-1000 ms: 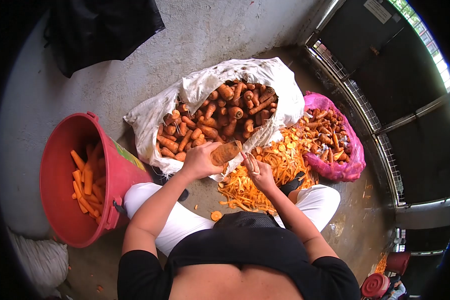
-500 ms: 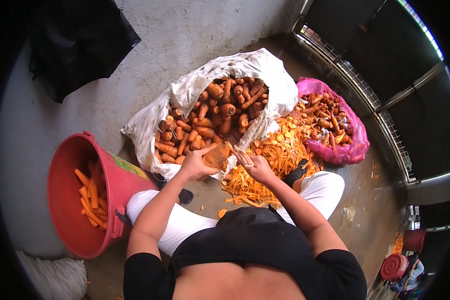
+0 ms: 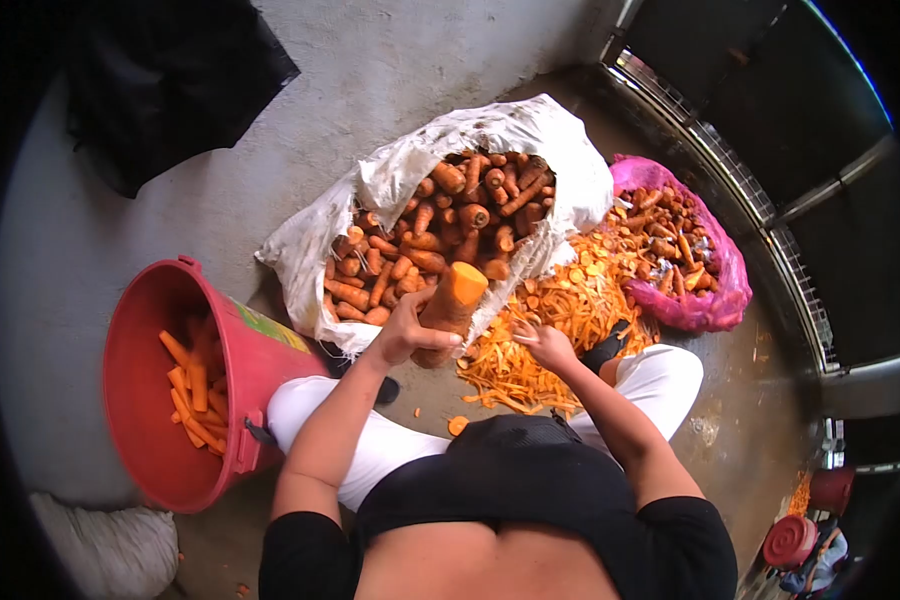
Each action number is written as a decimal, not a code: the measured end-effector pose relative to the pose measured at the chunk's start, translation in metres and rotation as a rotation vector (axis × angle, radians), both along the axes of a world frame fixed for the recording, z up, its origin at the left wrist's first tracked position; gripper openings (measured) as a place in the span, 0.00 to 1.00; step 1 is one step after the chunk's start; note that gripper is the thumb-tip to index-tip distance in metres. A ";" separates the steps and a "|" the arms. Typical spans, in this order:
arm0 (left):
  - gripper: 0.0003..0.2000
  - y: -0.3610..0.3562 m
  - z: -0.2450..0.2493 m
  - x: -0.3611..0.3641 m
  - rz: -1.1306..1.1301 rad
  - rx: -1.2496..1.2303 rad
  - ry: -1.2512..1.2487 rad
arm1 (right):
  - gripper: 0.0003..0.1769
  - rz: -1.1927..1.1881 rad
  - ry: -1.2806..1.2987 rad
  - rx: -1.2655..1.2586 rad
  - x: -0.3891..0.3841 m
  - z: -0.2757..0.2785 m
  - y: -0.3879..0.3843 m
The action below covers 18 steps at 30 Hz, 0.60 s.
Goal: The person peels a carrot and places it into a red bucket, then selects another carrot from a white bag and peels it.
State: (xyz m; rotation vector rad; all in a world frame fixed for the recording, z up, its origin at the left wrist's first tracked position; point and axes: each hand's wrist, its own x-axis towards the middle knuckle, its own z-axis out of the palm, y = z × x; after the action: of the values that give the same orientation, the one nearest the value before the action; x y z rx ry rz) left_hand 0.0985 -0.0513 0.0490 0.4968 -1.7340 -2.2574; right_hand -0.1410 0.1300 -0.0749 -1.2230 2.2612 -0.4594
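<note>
My left hand [image 3: 408, 334] is wrapped round a large carrot [image 3: 450, 306], which stands tilted with a bright orange cut face on top. To its right, my right hand [image 3: 547, 347] has its fingers bent over the heap of peelings [image 3: 530, 372]; whether it holds a small tool is too blurred to tell. Behind both hands lies an open white sack [image 3: 315, 215] full of unpeeled carrots [image 3: 425, 240].
A red bucket [image 3: 238, 350] with peeled carrots [image 3: 198, 385] stands at the left. A pink bag [image 3: 732, 285] of carrot pieces lies at the right. Black cloth [image 3: 175, 90] hangs upper left. Another person [image 3: 828, 562] is at the far lower right.
The carrot has turned upright in my left hand and now shows a cut orange face. My right hand has moved away from it to the right. The view has shifted slightly.
</note>
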 end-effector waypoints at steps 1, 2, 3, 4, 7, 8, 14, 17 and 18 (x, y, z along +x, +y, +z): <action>0.34 -0.005 -0.001 0.003 0.012 0.023 0.011 | 0.24 -0.044 -0.047 -0.004 -0.013 -0.015 0.015; 0.34 -0.008 -0.004 0.004 0.024 0.053 0.024 | 0.24 -0.196 -0.130 -0.120 -0.028 -0.044 0.025; 0.34 -0.009 -0.007 0.005 0.023 0.087 0.032 | 0.24 -0.363 -0.217 -0.233 -0.037 -0.065 0.034; 0.33 -0.012 -0.004 0.004 -0.009 0.018 0.003 | 0.25 -0.477 -0.344 -0.170 -0.024 -0.002 0.023; 0.33 -0.011 0.001 -0.002 -0.001 0.070 0.063 | 0.26 -0.352 -0.287 -0.458 -0.030 0.020 0.013; 0.33 -0.012 0.002 -0.002 -0.004 0.039 0.066 | 0.26 -0.344 -0.305 -0.515 -0.029 0.024 0.012; 0.33 -0.007 0.007 -0.004 0.078 0.009 0.074 | 0.23 -0.337 -0.403 -0.541 0.000 0.060 0.001; 0.32 -0.011 0.004 -0.005 0.056 -0.058 0.091 | 0.15 -0.218 -0.275 -0.649 -0.001 0.049 0.005; 0.32 -0.011 0.004 -0.006 0.051 -0.053 0.090 | 0.13 -0.174 -0.196 -0.674 0.002 0.054 0.005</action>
State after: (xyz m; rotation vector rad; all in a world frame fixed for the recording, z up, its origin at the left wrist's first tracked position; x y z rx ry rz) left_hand 0.0929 -0.0622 0.0529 0.4165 -1.7130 -2.1585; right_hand -0.1387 0.1351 -0.0213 -1.2034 2.1094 -1.4274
